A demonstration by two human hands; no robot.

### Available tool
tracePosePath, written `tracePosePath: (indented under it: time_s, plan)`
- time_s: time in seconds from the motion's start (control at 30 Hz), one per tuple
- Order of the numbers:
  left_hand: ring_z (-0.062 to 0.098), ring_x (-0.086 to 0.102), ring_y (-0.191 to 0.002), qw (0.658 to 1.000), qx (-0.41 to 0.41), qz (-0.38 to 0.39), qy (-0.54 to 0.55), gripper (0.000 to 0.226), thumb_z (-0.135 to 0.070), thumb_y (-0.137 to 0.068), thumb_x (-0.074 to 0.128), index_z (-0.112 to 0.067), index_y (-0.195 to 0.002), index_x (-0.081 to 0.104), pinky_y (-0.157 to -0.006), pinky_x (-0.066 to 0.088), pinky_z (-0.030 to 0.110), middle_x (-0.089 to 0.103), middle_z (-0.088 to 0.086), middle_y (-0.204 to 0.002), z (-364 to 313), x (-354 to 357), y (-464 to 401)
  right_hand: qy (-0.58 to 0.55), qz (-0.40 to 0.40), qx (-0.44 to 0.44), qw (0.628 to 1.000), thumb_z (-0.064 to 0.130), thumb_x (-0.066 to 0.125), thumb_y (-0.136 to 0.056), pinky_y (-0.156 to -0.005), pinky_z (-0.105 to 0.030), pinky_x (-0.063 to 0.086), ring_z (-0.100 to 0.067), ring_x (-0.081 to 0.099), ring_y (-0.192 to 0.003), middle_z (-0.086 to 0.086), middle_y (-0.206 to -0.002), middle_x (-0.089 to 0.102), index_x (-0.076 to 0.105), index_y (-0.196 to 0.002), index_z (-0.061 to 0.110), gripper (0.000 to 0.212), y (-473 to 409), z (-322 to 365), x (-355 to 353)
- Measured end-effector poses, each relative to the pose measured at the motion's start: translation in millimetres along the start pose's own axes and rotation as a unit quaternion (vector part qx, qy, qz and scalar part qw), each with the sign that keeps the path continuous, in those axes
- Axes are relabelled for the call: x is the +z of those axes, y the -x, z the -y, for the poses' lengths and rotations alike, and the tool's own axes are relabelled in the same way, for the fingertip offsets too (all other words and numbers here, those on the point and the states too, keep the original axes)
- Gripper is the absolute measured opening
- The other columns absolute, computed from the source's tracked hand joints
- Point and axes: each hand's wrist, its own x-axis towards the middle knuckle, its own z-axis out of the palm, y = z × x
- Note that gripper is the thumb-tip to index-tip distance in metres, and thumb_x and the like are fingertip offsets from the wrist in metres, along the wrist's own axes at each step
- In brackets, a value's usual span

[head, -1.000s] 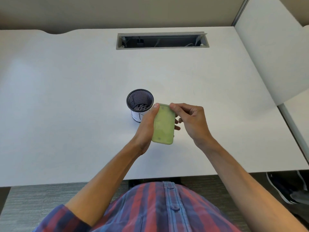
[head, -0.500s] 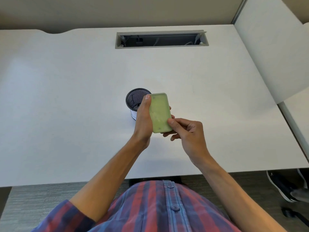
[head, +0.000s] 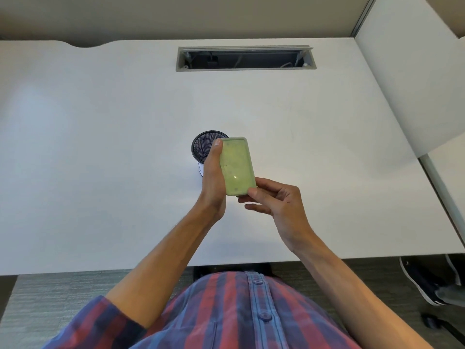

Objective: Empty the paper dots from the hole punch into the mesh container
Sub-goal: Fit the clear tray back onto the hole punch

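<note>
The green hole punch (head: 237, 166) is turned with its flat pale-green base plate facing me, held above the desk. My left hand (head: 214, 176) grips it along its left side, thumb near the top corner. My right hand (head: 275, 201) pinches its near right corner with thumb and fingers. The black mesh container (head: 201, 147) stands on the desk just left of and behind the punch, partly hidden by my left hand and the punch. Its inside is mostly out of sight.
The white desk (head: 100, 147) has a long open cable tray slot (head: 245, 58) at the back. A white divider panel (head: 412, 79) rises on the right. Shoes (head: 427, 280) lie on the floor under the desk's right edge.
The punch has moved away from me, over the container's right rim. My right hand has shifted from the punch's far end to its near right corner.
</note>
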Motion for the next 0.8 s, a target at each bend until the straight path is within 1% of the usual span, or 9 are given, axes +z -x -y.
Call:
tracePosePath:
  time_s: [0.03,0.13,0.27,0.4,0.53,0.6,0.7,0.77,0.8]
  plan:
    - [0.030,0.060,-0.081,1.000,0.003,0.001,-0.004,0.063,-0.056,-0.100,0.034,-0.001,-0.118,0.059,-0.051,0.046,0.025,0.060,0.021,-0.095,0,0,0,-0.004,0.000,0.004,1.000,0.004,0.064,-0.089,-0.071,-0.027,0.058,-0.018,0.074,-0.079,-0.005,-0.084,0.078,0.073,-0.104,0.012,0.019,0,-1,2]
    - [0.017,0.061,-0.056,1.000,0.019,0.012,-0.018,0.057,-0.056,-0.102,0.027,-0.014,-0.089,0.063,-0.047,0.043,0.023,0.063,0.003,-0.067,4,1,0,0.009,0.001,0.014,1.000,0.019,0.071,-0.080,-0.069,-0.027,0.058,-0.011,0.070,-0.078,0.001,-0.085,0.076,0.070,-0.102,0.012,0.023,0,-3,11]
    - [0.010,0.061,-0.050,1.000,0.014,0.023,0.013,0.067,-0.053,-0.103,0.026,-0.026,-0.063,0.072,-0.047,0.049,0.021,0.061,-0.006,-0.053,8,4,2,0.042,-0.010,-0.002,0.999,0.022,0.081,-0.071,-0.065,-0.024,0.056,-0.012,0.071,-0.082,0.004,-0.089,0.077,0.070,-0.096,0.018,0.027,0,-5,16]
    - [0.010,0.060,-0.051,0.999,0.025,0.031,0.018,0.054,-0.053,-0.102,0.029,-0.014,-0.082,0.061,-0.048,0.049,0.022,0.059,-0.007,-0.055,11,3,3,0.042,-0.013,-0.009,0.999,0.020,0.081,-0.069,-0.060,-0.022,0.054,-0.010,0.070,-0.078,0.005,-0.085,0.076,0.071,-0.092,0.019,0.025,1,-7,16]
    - [0.012,0.064,-0.054,0.998,0.022,0.051,0.023,0.057,-0.052,-0.103,0.029,-0.016,-0.079,0.067,-0.049,0.051,0.023,0.065,-0.003,-0.059,10,1,3,0.056,-0.016,-0.006,0.998,0.021,0.082,-0.070,-0.058,-0.022,0.054,-0.008,0.069,-0.075,0.006,-0.084,0.076,0.071,-0.092,0.018,0.025,2,-6,16]
    - [0.019,0.066,-0.062,0.998,0.022,0.058,0.006,0.060,-0.053,-0.103,0.029,-0.011,-0.088,0.069,-0.053,0.053,0.028,0.069,0.007,-0.070,7,0,2,0.053,-0.004,-0.001,0.999,0.020,0.079,-0.075,-0.058,-0.021,0.054,-0.006,0.067,-0.073,0.006,-0.083,0.075,0.071,-0.094,0.015,0.021,1,-2,12]
    - [0.030,0.067,-0.079,0.995,0.045,0.078,-0.032,0.060,-0.054,-0.102,0.029,-0.004,-0.116,0.059,-0.054,0.051,0.033,0.070,0.025,-0.097,5,-2,2,0.013,-0.004,0.009,1.000,0.022,0.066,-0.090,-0.057,-0.023,0.053,-0.011,0.062,-0.069,-0.002,-0.079,0.069,0.071,-0.093,0.009,0.014,-1,4,4]
    - [0.027,0.067,-0.095,0.992,0.077,0.082,-0.059,0.053,-0.051,-0.100,0.036,-0.008,-0.125,0.054,-0.068,0.054,0.037,0.066,0.023,-0.113,6,-5,2,0.008,-0.020,0.005,1.000,0.020,0.058,-0.097,-0.057,-0.024,0.053,-0.012,0.060,-0.068,-0.003,-0.077,0.068,0.072,-0.093,0.009,0.017,-1,7,-1]
    - [0.021,0.067,-0.098,0.990,0.095,0.079,-0.075,0.046,-0.047,-0.099,0.041,-0.011,-0.124,0.054,-0.073,0.055,0.033,0.066,0.015,-0.114,7,-7,2,0.016,-0.027,-0.001,1.000,0.020,0.056,-0.098,-0.057,-0.024,0.053,-0.012,0.060,-0.068,-0.001,-0.077,0.068,0.072,-0.093,0.011,0.019,-2,8,-3]
